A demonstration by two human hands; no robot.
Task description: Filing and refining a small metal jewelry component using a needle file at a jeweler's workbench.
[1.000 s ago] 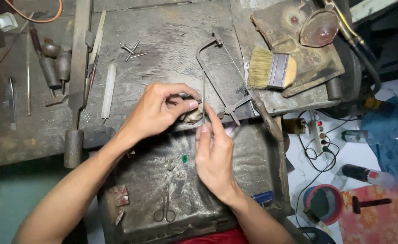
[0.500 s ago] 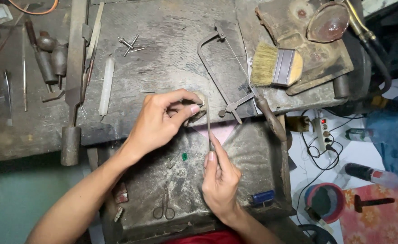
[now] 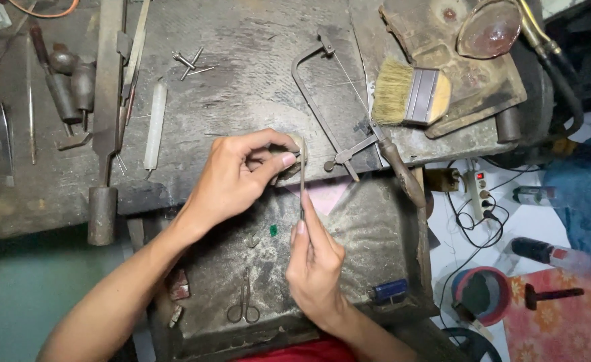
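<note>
A small pale workpiece (image 3: 294, 155) is held at the front edge of the dark, worn table (image 3: 255, 80), pinched in the closed grip of the left hand (image 3: 238, 175); most of it is hidden by the fingers, so its shape cannot be told. A thin metal file (image 3: 303, 191) is set against it, standing nearly upright, and is held at its lower end in the closed grip of the right hand (image 3: 315, 265), the forefinger laid along the shaft. Below the hands a grey tray (image 3: 376, 221) is seen, on which a small green stone (image 3: 273, 230), a pair of small scissors (image 3: 244, 305) and a blue lighter (image 3: 389, 290) lie well apart. A pink paper (image 3: 325, 196) lies just beside the file. On the table, a frame saw (image 3: 332, 107) lies to the right of the workpiece, a flat brush (image 3: 409, 94) beyond it, and a white stick (image 3: 154, 124) to the left.
</note>
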